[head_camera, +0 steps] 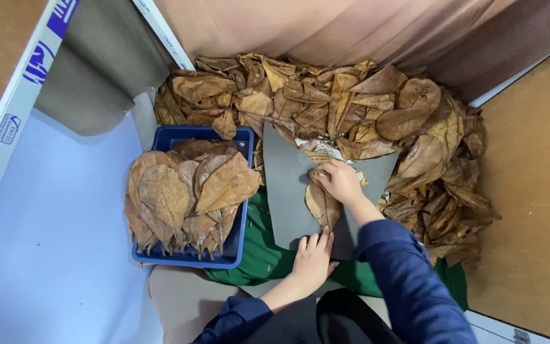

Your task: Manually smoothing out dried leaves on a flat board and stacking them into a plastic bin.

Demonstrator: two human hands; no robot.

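Down in the head view, the right hand (337, 181) lies flat with its fingers spread narrowly, pressing on a dry brown leaf (321, 202) that rests on a grey board (286, 185). It pins the upper end of the leaf rather than gripping it; the leaf's lower end points toward the person. The left hand (313, 258) is also open and flat, fingers together, palm down on the near edge of the grey board, just below the leaf's tip and holding nothing. Both arms wear dark blue sleeves (408, 280).

The grey board lies over a green cloth (259, 251), which shows at the board's left and near sides. Beyond and to the right of the board spreads a large loose heap of dry leaves (351, 105), brown and curled, reaching back to a pinkish-brown curtain (300, 28) and right to a brown panel (533, 191). Some leaves from the heap overlap the far edge of the board, just beside the right hand.

Left of the board stands a blue plastic tray (237, 245), touching the green cloth. In it lies a neater stack of flattened leaves (186, 191), their stems pointing toward the person and overhanging the tray's left rim. The tray sits on a pale lilac surface (52, 242), with a white strip bearing blue markings (17, 95) along its left side.
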